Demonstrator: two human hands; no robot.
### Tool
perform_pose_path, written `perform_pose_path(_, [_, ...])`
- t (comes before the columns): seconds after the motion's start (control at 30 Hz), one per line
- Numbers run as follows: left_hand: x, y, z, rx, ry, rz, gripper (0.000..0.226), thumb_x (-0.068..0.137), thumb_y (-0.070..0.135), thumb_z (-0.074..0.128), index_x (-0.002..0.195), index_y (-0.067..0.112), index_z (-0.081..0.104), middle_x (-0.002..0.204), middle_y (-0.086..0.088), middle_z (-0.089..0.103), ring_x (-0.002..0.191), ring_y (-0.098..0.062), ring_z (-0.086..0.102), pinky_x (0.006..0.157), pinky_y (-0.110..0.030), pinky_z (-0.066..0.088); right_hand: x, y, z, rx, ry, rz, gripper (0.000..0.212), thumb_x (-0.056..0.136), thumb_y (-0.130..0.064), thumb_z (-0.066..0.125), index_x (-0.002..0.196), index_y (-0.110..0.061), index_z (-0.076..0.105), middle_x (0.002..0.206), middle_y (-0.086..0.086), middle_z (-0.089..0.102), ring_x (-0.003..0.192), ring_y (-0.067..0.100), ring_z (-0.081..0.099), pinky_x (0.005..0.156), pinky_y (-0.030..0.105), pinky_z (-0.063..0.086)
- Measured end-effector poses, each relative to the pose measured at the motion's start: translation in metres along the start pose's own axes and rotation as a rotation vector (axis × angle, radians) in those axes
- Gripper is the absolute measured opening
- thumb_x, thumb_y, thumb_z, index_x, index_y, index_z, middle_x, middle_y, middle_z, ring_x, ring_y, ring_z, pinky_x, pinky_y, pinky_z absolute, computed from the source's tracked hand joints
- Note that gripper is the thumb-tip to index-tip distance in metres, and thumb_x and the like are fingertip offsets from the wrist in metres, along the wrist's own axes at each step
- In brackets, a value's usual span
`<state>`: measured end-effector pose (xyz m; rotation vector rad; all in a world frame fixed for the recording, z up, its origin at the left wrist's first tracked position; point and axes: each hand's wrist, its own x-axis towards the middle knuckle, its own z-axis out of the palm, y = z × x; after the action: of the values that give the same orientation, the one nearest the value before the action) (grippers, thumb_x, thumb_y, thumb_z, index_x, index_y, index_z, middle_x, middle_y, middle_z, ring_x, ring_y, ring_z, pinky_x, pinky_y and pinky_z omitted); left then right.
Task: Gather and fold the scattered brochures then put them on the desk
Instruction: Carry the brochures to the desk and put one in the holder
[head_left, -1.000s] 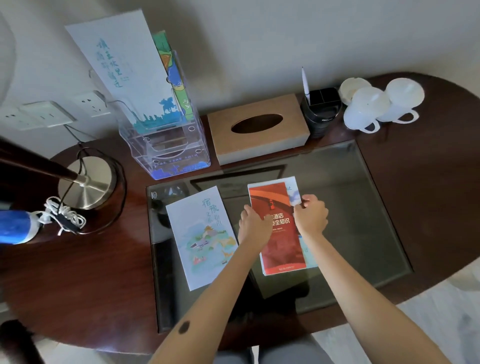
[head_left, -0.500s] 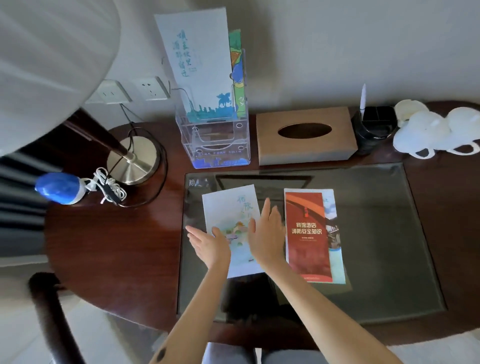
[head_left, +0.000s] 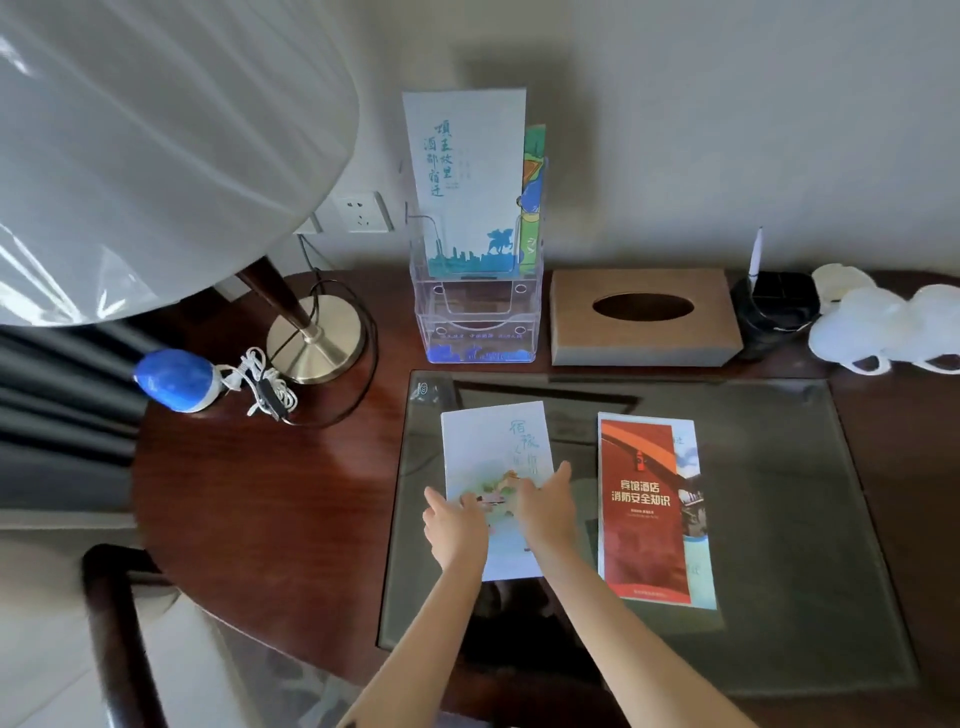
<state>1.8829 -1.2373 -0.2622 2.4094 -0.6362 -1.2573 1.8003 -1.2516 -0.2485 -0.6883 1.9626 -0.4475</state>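
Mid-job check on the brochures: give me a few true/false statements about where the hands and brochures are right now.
1. The left hand and the right hand both rest on the pale illustrated brochure. True.
2. The red brochure lies left of the pale one. False: it lies to its right, on the glass pad.
3. The right hand grips the red brochure. False: neither hand touches it.
4. A tall brochure stands in the clear holder. True.
5. The tissue box sits on the glass pad. False: it sits behind the pad, on the wooden desk.
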Motion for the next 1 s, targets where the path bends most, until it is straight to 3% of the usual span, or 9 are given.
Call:
perform_pose_path(0.17, [0.013, -0.002, -0.009, -0.002, -0.048, -0.097, 0.043, 0.090, 0.023, 0.042, 0.123, -0.003, 0.053, 0.129, -0.024, 0.050, 0.118, -0.039, 0.048, 0.095, -0.046, 0.043, 0.008, 0.001, -0.007, 0.005, -0.004, 0.087, 0.048, 0.091, -0.020, 0.045, 0.133, 0.002, 0.036, 0.128, 0.020, 0.053, 0.110, 0.036, 0.056, 0.088, 0.046, 0.051])
perform_pose_path(0.27, [0.016, -0.006, -0.011, -0.009, -0.026, -0.103, 0.036, 0.088, 0.015, 0.042, 0.112, -0.007, 0.058, 0.127, -0.030, 0.051, 0.115, -0.043, 0.050, 0.096, -0.048, 0.043, 0.014, 0.001, -0.012, -0.003, -0.070, 0.127, 0.037, 0.089, -0.021, 0.045, 0.115, 0.004, 0.052, 0.104, 0.017, 0.058, 0.093, 0.031, 0.057, 0.067, 0.032, 0.043])
perform_pose_path(0.33, [0.013, -0.005, -0.012, -0.086, -0.013, -0.095, 0.034, 0.086, 0.005, 0.038, 0.110, -0.013, 0.055, 0.120, -0.036, 0.050, 0.085, -0.043, 0.057, 0.069, -0.042, 0.052, 0.019, -0.002, -0.019, 0.073, -0.137, 0.169, 0.022, 0.088, -0.013, 0.046, 0.096, 0.004, 0.058, 0.081, 0.012, 0.053, 0.070, 0.024, 0.051, 0.053, 0.025, 0.032])
perform_pose_path(0.4, [0.011, -0.002, -0.013, -0.189, 0.011, -0.057, 0.030, 0.084, -0.001, 0.036, 0.100, -0.016, 0.057, 0.100, -0.038, 0.046, 0.051, -0.022, 0.039, 0.041, -0.023, 0.032, 0.025, -0.008, -0.028, 0.125, -0.180, 0.224, 0.017, 0.087, -0.001, 0.044, 0.073, -0.001, 0.055, 0.067, 0.008, 0.047, 0.055, 0.018, 0.043, 0.046, 0.020, 0.027])
perform_pose_path(0.5, [0.013, 0.010, -0.012, -0.309, 0.018, 0.015, 0.023, 0.079, -0.002, 0.039, 0.066, 0.003, 0.056, 0.080, -0.020, 0.049, 0.053, -0.019, 0.034, 0.048, -0.022, 0.028, 0.035, -0.021, -0.043, 0.127, -0.298, 0.175, 0.018, 0.089, 0.006, 0.046, 0.091, 0.003, 0.064, 0.087, 0.014, 0.066, 0.069, 0.022, 0.061, 0.048, 0.019, 0.045])
perform_pose_path(0.67, [0.017, 0.056, -0.022, -0.438, -0.025, 0.200, 0.025, 0.080, -0.001, 0.046, 0.077, 0.011, 0.068, 0.061, 0.002, 0.058, 0.061, -0.020, 0.050, 0.061, -0.037, 0.053, 0.050, -0.057, -0.064, 0.213, -0.302, 0.076, 0.026, 0.089, 0.005, 0.052, 0.115, -0.001, 0.054, 0.117, 0.020, 0.062, 0.086, 0.025, 0.061, 0.062, 0.033, 0.051])
perform_pose_path(0.77, [0.017, 0.091, -0.032, -0.492, -0.045, 0.337, 0.022, 0.084, -0.001, 0.052, 0.087, 0.013, 0.069, 0.068, 0.006, 0.063, 0.064, -0.012, 0.055, 0.060, -0.022, 0.047, 0.060, -0.088, -0.077, 0.238, -0.265, -0.012, 0.034, 0.087, 0.003, 0.056, 0.119, -0.004, 0.046, 0.110, 0.014, 0.060, 0.103, 0.033, 0.059, 0.090, 0.047, 0.049])
perform_pose_path(0.87, [0.015, 0.123, -0.043, -0.515, -0.081, 0.482, 0.024, 0.087, -0.003, 0.051, 0.089, 0.015, 0.067, 0.082, -0.002, 0.068, 0.074, -0.016, 0.060, 0.067, -0.027, 0.051, 0.069, -0.118, -0.098, 0.275, -0.328, -0.075, 0.062, 0.085, 0.003, 0.061, 0.138, -0.011, 0.031, 0.111, 0.008, 0.057, 0.101, 0.025, 0.056, 0.082, 0.042, 0.049])
perform_pose_path(1.0, [0.013, 0.154, -0.052, -0.570, -0.135, 0.612, 0.024, 0.088, -0.005, 0.053, 0.096, 0.014, 0.065, 0.097, -0.009, 0.070, 0.091, -0.025, 0.066, 0.081, -0.040, 0.053, 0.076, -0.147, -0.123, 0.195, -0.435, -0.229, 0.034, 0.087, 0.001, 0.059, 0.118, -0.013, 0.053, 0.120, 0.007, 0.062, 0.104, 0.023, 0.060, 0.085, 0.040, 0.051])
